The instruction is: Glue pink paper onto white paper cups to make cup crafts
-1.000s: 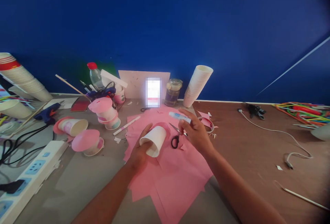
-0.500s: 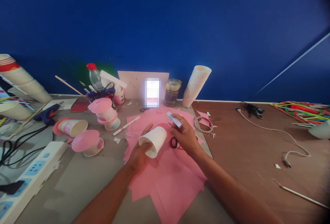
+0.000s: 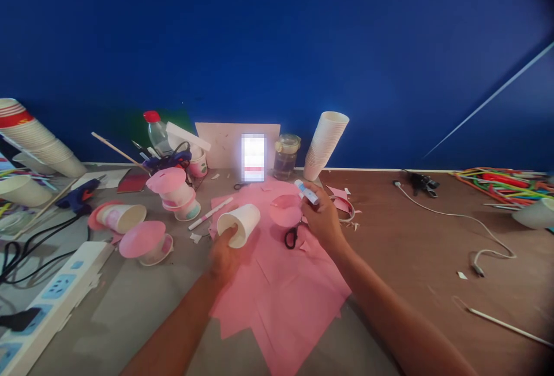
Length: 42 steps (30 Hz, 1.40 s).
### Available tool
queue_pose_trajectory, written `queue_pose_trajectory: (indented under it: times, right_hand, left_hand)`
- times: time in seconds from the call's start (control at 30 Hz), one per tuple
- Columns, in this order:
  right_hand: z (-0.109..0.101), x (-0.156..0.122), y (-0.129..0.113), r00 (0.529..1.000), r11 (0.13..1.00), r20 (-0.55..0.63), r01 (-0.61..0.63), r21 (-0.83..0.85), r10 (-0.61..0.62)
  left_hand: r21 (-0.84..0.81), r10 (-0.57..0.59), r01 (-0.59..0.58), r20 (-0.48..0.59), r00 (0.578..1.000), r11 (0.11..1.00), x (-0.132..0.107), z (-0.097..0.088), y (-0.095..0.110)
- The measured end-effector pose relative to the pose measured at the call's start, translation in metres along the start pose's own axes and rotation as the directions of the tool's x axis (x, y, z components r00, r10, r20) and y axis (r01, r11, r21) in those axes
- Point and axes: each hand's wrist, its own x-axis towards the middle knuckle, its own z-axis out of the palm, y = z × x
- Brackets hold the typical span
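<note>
A white paper cup lies tilted in my left hand, its open mouth facing me and my thumb inside the rim. My right hand is closed around a small white and blue glue stick. Between the two hands a round pink paper piece rests on the spread pink paper sheets. Just below it, scissors with black handles are partly covered by pink paper and my right hand.
Decorated pink cups and a power strip stand on the left. Behind are a lit phone, a glass jar and a tall cup stack. A white cable crosses the brown table at right.
My left hand has moved left with the paper cup. My right hand has shifted right with the glue stick. The round pink paper between them is now in sight.
</note>
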Motion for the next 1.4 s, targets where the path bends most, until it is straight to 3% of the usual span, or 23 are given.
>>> queue_pose_trajectory:
  times: [0.13, 0.27, 0.43, 0.6, 0.7, 0.87, 0.93, 1.0, 1.07, 1.2, 1.3, 1.4]
  right_hand:
    - [0.000, 0.000, 0.001, 0.999, 0.998, 0.022, -0.028, 0.054, 0.026]
    - [0.001, -0.003, -0.003, 0.996, 0.992, 0.056, -0.073, 0.107, 0.068]
    - [0.001, -0.006, -0.010, 0.992, 0.979, 0.066, -0.114, 0.170, 0.104]
    - [0.001, -0.009, -0.017, 0.986, 0.964, 0.098, -0.151, 0.220, 0.133]
    - [0.001, -0.011, -0.022, 0.982, 0.947, 0.116, -0.176, 0.268, 0.150]
    - [0.001, -0.013, -0.028, 0.971, 0.893, 0.151, -0.229, 0.388, 0.184]
    - [0.001, -0.015, -0.030, 0.969, 0.873, 0.173, -0.235, 0.428, 0.176]
    - [0.002, -0.017, -0.030, 0.965, 0.861, 0.205, -0.242, 0.447, 0.165]
    - [0.003, -0.021, -0.032, 0.957, 0.855, 0.245, -0.256, 0.452, 0.157]
    - [0.004, -0.028, -0.042, 0.921, 0.880, 0.357, -0.293, 0.373, 0.155]
    - [0.004, -0.033, -0.049, 0.881, 0.923, 0.446, -0.294, 0.249, 0.160]
    - [0.004, -0.037, -0.052, 0.865, 0.963, 0.481, -0.235, 0.132, 0.146]
  left_hand:
    - [0.302, 0.126, -0.094, -0.088, 0.988, 0.949, -0.001, -0.002, -0.001]
    - [0.620, 0.272, -0.193, -0.035, 0.962, 0.761, -0.004, -0.006, 0.001]
    - [0.717, 0.361, -0.269, 0.026, 0.932, 0.643, 0.002, -0.012, -0.001]
    - [0.780, 0.504, -0.323, 0.011, 0.864, 0.536, 0.008, -0.015, 0.001]
    - [0.786, 0.606, -0.470, 0.157, 0.780, 0.401, 0.006, -0.015, 0.001]
    - [0.720, 0.666, -0.694, 0.519, 0.536, -0.003, -0.006, -0.013, -0.002]
    - [0.672, 0.639, -0.740, 0.584, 0.501, -0.035, -0.011, -0.011, -0.007]
    - [0.632, 0.579, -0.772, 0.605, 0.546, 0.068, -0.016, -0.009, -0.012]
    - [0.621, 0.489, -0.746, 0.586, 0.646, 0.242, -0.021, -0.007, -0.017]
    - [0.659, 0.305, -0.552, 0.461, 0.833, 0.511, -0.028, -0.001, -0.021]
    - [0.649, 0.154, -0.384, 0.383, 0.911, 0.657, -0.032, 0.004, -0.018]
    - [0.568, 0.048, -0.235, 0.324, 0.945, 0.789, -0.035, 0.007, -0.015]
